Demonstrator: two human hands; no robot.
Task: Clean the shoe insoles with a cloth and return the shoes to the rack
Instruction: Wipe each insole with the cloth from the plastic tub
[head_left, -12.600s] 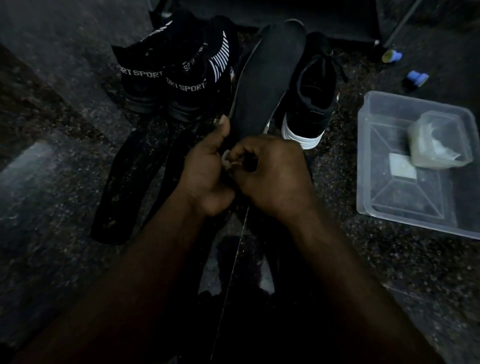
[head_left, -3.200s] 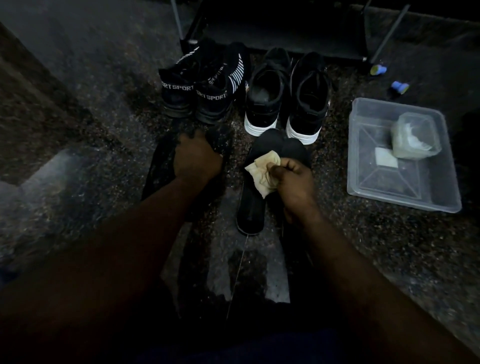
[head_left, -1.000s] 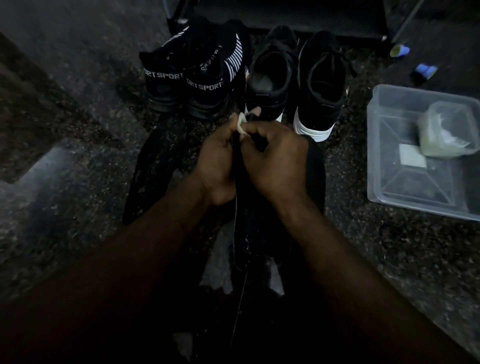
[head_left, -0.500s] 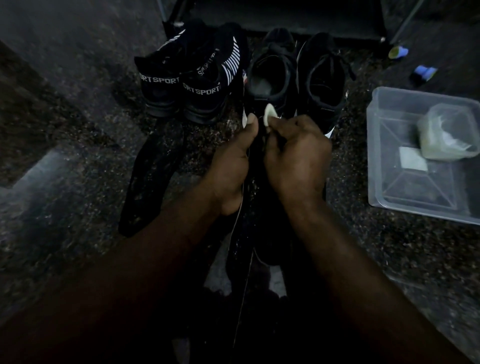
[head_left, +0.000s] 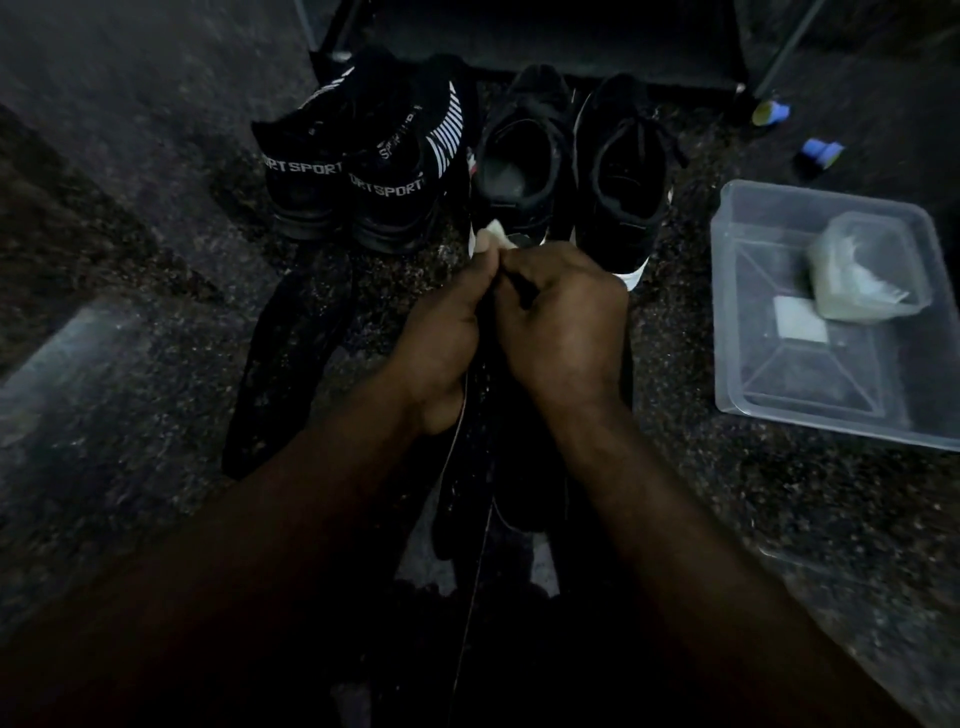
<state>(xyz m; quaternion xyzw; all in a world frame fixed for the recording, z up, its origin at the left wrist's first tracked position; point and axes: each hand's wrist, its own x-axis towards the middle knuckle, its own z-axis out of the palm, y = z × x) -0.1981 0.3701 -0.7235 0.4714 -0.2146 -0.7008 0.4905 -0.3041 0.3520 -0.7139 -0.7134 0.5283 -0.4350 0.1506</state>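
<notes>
My left hand (head_left: 441, 332) curled round insole (head_left: 467, 483), held on edge just before white-soled shoes (head_left: 628, 239). Right hand (head_left: 563, 322) pinches cloth (head_left: 492, 232) against its tip. Insole likely light, floppy: I grip mid-length, not tip.

The left hand (head_left: 441, 338) and right hand (head_left: 566, 322) cover most of the cloth (head_left: 492, 233). Only a pale corner of it shows above them, and their curled fingers are out of sight. The insole (head_left: 475, 457) between them is seen edge-on, with its top hidden and its lower end lost in the dark. The top edge cuts the rack (head_left: 571, 47), and the right edge cuts the bin (head_left: 831, 431). Two blue bits (head_left: 821, 151) at upper right are too small to tell. The floor (head_left: 104, 364) at left is blurred.
</notes>
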